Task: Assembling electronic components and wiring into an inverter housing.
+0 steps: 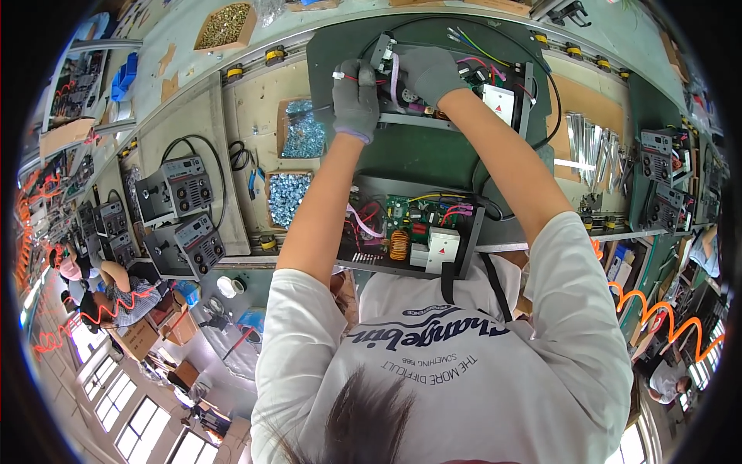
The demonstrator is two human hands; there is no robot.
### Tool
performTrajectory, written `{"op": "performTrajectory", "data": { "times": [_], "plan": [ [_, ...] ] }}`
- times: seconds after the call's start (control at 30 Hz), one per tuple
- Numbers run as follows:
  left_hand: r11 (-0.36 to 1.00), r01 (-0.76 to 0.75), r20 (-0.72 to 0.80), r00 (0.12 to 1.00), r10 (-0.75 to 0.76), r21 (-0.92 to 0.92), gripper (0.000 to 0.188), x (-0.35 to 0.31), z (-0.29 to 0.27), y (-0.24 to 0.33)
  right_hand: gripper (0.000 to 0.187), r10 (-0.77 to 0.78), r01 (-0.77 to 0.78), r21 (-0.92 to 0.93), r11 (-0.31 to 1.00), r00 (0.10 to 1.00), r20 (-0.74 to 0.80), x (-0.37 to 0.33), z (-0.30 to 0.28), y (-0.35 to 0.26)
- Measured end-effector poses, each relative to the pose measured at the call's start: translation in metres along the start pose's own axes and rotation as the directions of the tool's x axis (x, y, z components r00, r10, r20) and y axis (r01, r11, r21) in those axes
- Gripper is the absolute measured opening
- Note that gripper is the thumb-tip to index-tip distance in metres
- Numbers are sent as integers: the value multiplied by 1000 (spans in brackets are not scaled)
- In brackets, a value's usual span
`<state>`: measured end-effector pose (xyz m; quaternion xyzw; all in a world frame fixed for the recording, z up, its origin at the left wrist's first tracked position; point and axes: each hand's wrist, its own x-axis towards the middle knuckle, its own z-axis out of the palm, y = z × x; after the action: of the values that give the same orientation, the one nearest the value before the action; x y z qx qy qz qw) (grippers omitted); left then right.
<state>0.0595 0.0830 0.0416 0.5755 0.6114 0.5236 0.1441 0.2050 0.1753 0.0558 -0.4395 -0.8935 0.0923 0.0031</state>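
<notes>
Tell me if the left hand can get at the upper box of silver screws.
Probably yes: the open box of screws lies just beside the left hand, with nothing between them.

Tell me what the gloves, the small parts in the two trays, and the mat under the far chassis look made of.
Gloves, left hand and right hand: grey knit fabric, matte. Tray parts: likely plated metal, bright and glinting. Mat: dark green, matte, probably rubber.

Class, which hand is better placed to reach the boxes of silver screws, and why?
Left. The left hand sits beside the screw boxes; the right hand is farther off, over the wiring.
</notes>
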Motion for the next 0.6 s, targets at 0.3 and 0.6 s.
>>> {"op": "performTrajectory", "data": {
  "times": [0.3,0.6],
  "plan": [
    [999,41,6,999,-41,27,23,0,-2,2,20,-23,25,-12,1000,994,111,0,-6,-2],
    [983,7,143,989,-34,184,23,6,-8,-4,19,62,-64,16,998,989,132,-3,-10,-16]
  ]
}}
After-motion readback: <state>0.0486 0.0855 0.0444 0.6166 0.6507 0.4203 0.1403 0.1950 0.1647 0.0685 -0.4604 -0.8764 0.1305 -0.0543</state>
